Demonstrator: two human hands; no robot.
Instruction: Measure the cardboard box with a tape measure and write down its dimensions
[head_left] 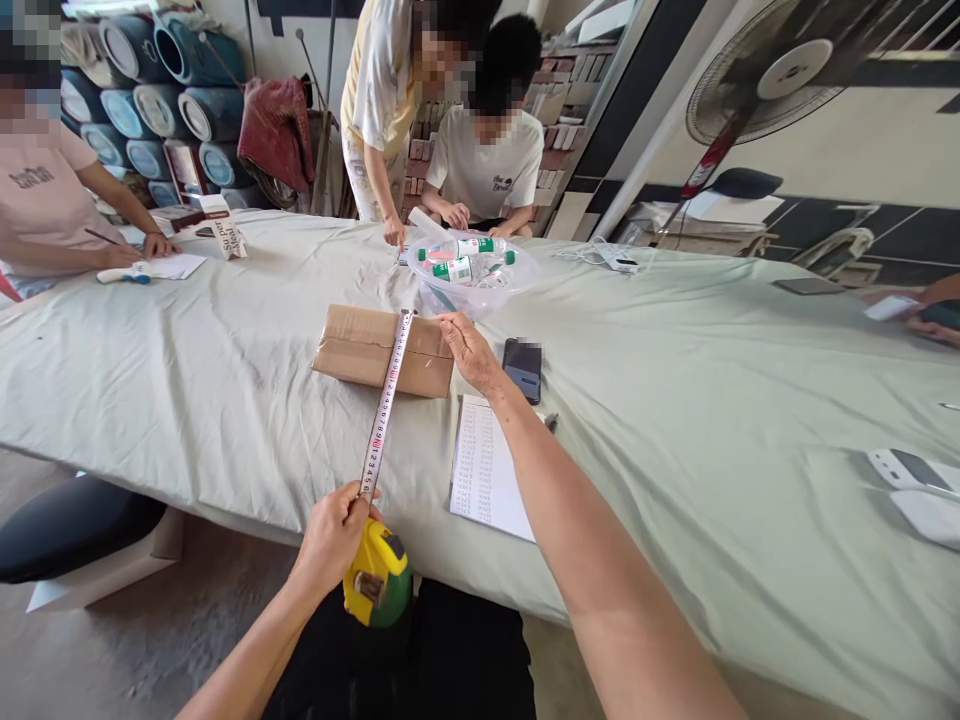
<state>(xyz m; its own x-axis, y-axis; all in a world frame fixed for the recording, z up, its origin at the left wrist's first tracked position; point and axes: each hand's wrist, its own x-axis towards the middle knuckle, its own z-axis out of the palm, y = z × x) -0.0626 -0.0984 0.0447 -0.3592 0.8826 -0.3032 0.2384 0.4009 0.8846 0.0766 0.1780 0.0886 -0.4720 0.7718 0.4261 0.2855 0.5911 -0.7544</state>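
A brown cardboard box [352,345] lies on the cloth-covered table in front of me. Across its top runs the extended blade of a tape measure [373,560], its metal hook near the box's far edge. My left hand [330,535] is closed, pinching the blade just above the yellow and green case, which hangs by the table's near edge. At the box's right end, my right hand [471,355] grips the upper corner; part of its fingers is hidden. Close to my right forearm are a dark phone [523,370] and a sheet of written numbers [484,465].
A clear plastic basin [439,290] with several bottles stands behind the box. Two people are across the table, another sits at far left with papers, and a hand with a phone shows at far right. A fan [787,75] rises at back right; a black stool [75,530] is left.
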